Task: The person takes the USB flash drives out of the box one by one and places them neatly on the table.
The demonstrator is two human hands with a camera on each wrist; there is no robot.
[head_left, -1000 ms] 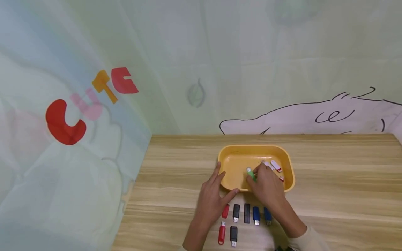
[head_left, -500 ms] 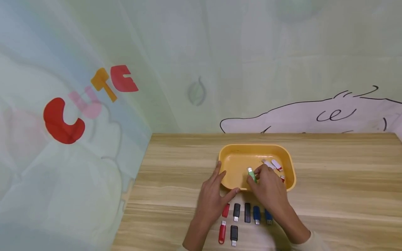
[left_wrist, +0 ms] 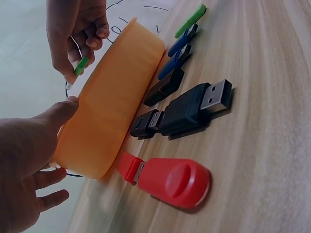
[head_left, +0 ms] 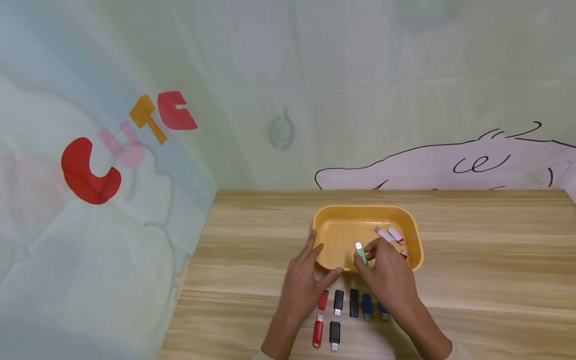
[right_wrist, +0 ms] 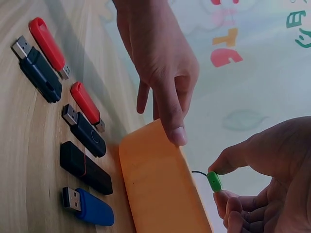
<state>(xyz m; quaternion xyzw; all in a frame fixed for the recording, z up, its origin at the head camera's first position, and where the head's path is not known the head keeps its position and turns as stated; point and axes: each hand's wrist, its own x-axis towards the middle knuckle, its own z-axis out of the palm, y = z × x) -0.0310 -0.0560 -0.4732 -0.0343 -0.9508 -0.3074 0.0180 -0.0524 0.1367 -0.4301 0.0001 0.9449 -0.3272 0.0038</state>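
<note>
My right hand (head_left: 390, 272) pinches a green USB stick (head_left: 361, 254) between thumb and fingers, above the yellow tray (head_left: 335, 212). The stick's metal plug points away from me. My left hand (head_left: 303, 277) rests on the tray's near left corner, thumb on the near rim and fingers spread along the left side. Inside the tray at the right lie white USB sticks (head_left: 396, 235) and one with a red part (head_left: 404, 254), partly hidden by the right hand.
In front of the tray lie red USB sticks (head_left: 318, 331), black ones (head_left: 335, 333) and blue ones (head_left: 367, 306), in rows. The left wrist view also shows another green stick (left_wrist: 190, 22) on the wooden table (head_left: 252, 240), beyond the blue ones.
The right hand has lifted the green USB stick slightly and turned it a little. The left hand stays on the tray's corner. The head view has shifted slightly.
</note>
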